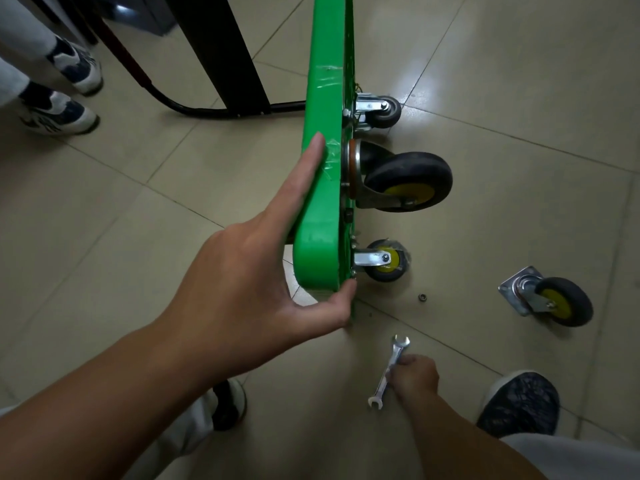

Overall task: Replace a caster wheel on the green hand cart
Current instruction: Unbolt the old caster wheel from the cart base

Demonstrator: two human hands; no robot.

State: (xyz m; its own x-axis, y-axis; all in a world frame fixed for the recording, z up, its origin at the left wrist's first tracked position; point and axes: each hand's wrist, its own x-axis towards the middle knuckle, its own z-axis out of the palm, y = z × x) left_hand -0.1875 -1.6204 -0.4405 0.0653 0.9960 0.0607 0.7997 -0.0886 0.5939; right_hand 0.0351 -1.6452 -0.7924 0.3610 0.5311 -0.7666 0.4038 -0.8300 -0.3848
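Note:
The green hand cart (pixel 327 98) stands on its edge on the tiled floor, with its wheels pointing right. My left hand (pixel 270 271) grips its near corner, fingers along the deck side and thumb under the rim. A small yellow-hubbed caster (pixel 386 260) is mounted at that corner, a large black wheel (pixel 408 181) above it, and a small grey caster (pixel 381 110) further up. A loose caster (pixel 550 299) with a mounting plate lies on the floor at the right. My right hand (pixel 414 374) is shut on a silver wrench (pixel 389 370) near the floor.
A small nut (pixel 422 297) lies on the tiles between the cart and the loose caster. The cart's black handle (pixel 194 109) runs left along the floor. Another person's two shoes (pixel 65 91) stand at the upper left. My own shoes (pixel 519 400) are at the bottom.

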